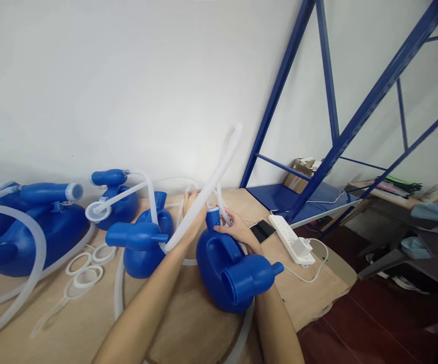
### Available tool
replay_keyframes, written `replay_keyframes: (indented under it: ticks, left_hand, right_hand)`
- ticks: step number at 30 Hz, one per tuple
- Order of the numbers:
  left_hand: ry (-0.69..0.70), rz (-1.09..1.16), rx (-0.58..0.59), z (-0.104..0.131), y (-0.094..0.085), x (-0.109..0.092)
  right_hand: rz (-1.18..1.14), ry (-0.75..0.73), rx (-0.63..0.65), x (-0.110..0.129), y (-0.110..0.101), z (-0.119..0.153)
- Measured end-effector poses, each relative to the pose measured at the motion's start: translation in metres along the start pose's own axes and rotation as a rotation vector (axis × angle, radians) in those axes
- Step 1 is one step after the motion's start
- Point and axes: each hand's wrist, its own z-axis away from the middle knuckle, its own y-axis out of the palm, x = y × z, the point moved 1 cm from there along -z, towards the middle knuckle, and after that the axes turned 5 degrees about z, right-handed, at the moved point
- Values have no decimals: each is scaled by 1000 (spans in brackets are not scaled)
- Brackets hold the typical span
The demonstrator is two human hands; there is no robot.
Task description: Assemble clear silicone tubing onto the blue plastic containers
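A blue plastic bottle (213, 273) stands before me, its wide spout facing forward and a short neck with a white cap ring rising at the back. My right hand (236, 227) closes around that neck, thumb on the blue plastic, with a translucent hose (222, 205) running beside the fingers. Farther back, my left hand (191, 198) has bent fingers, partly covered by a thick white hose (213, 182) that loops upward; what it holds is hidden. Left of my left forearm sits another blue bottle (143, 260) with a hose.
More blue bottles (61, 232) with hoses crowd the table's left side. Several white rings (88, 277) lie in front of them. To the right are a black phone (263, 231), a power strip (289, 240) with a plugged-in charger, and a blue metal rack (279, 96).
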Motion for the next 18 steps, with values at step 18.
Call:
replay_keyframes:
  ticks: [18]
  left_hand:
    - [108,167,356,-10,-14,-7]
  right_hand:
    - [48,37,156,7,-4,-7]
